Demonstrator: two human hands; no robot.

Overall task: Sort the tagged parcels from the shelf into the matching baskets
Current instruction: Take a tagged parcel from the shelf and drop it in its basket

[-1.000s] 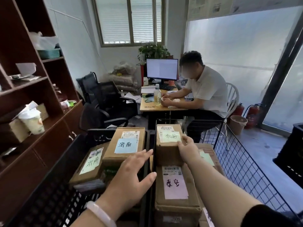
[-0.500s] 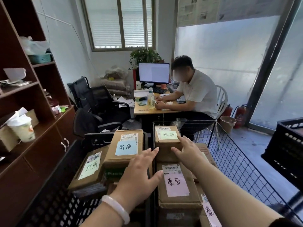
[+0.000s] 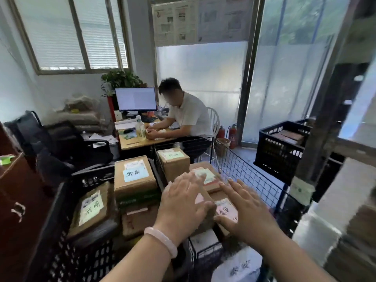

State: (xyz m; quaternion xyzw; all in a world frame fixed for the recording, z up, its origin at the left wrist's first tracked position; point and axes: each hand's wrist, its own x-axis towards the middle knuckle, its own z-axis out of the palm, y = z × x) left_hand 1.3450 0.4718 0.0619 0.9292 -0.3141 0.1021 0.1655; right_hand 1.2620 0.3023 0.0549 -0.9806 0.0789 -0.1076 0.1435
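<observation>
Head cam, left grip (image 3: 183,202) & right grip (image 3: 244,208) both spread, blurred, over pink-tag parcel (image 3: 225,210), label mostly hidden

The crate (image 3: 50,251) sits just left of the wire basket (image 3: 244,176), parcels (image 3: 134,176) in both. Behind them stands the tabletop (image 3: 132,142); a 2nd crate (image 3: 278,147) lies far right.

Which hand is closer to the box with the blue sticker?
Left. The left hand is just right of the blue-sticker box; the right hand is farther right, over the pink-tagged parcel.
</observation>
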